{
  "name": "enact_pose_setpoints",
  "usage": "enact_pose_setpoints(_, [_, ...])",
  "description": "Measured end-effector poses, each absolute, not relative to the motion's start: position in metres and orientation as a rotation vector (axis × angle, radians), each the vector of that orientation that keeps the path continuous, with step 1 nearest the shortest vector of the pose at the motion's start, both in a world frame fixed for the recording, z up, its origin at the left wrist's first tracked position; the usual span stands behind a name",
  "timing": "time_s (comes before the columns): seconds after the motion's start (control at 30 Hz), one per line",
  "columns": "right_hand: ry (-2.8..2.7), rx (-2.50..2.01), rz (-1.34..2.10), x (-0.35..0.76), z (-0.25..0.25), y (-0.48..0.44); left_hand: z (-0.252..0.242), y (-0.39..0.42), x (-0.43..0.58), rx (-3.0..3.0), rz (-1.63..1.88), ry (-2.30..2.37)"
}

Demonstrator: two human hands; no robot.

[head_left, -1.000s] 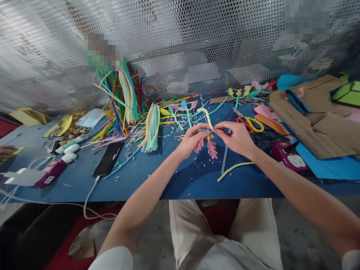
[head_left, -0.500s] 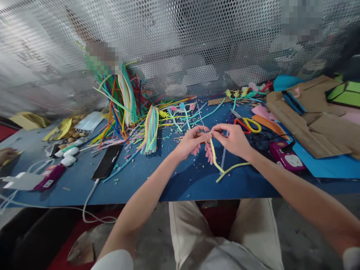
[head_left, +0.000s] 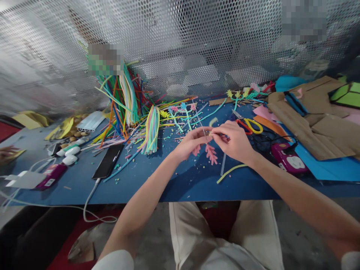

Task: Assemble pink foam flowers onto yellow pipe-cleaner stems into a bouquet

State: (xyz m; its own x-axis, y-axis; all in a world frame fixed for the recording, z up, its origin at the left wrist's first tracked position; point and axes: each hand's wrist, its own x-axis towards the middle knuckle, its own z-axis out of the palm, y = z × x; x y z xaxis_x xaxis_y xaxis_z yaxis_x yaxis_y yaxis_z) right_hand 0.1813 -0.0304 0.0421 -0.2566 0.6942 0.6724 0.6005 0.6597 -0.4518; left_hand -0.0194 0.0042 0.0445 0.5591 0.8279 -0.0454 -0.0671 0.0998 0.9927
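Observation:
My left hand is closed in a pinch on a thin pale stem, which slants up and away from the fingertips. Pink fuzzy pipe-cleaner sprigs hang below the fingers. Against the left fingertips, my right hand pinches a pale yellow pipe cleaner, its free end poking out above the knuckles. The exact join between stem and pipe cleaner is hidden by the fingers. Under my right wrist lies a second yellow pipe cleaner, near a greyish strip.
Yellow-and-red-handled scissors lie beyond my right hand, with a purple power block further right. A striped pipe-cleaner bundle and a phone are at left. Perforated metal rises behind the table. Another person's hand is far left.
The yellow pipe cleaner's free end, hanging below my fingers before, now stands above and behind my right hand. My right hand has turned, its fingers more curled; my left has barely moved.

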Motion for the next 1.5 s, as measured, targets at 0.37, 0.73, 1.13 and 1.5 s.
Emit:
enact_pose_setpoints(0.37, [-1.969,-1.108,0.08,0.185,0.038,-0.027,0.041,0.008,-0.022,1.453,1.127,0.751])
enact_pose_setpoints(0.73, [-2.207,-0.937,-0.074,0.199,0.038,-0.022,0.043,0.016,-0.029,1.405,1.116,0.726])
enact_pose_setpoints(1.13, [-2.247,-1.008,-0.29,0.203,0.037,-0.02,0.145,0.011,-0.069,1.944,1.023,0.806])
enact_pose_setpoints(1.5, [-2.203,-1.032,-0.459,0.216,0.031,-0.018,0.145,-0.009,-0.014,2.768,0.836,0.825])
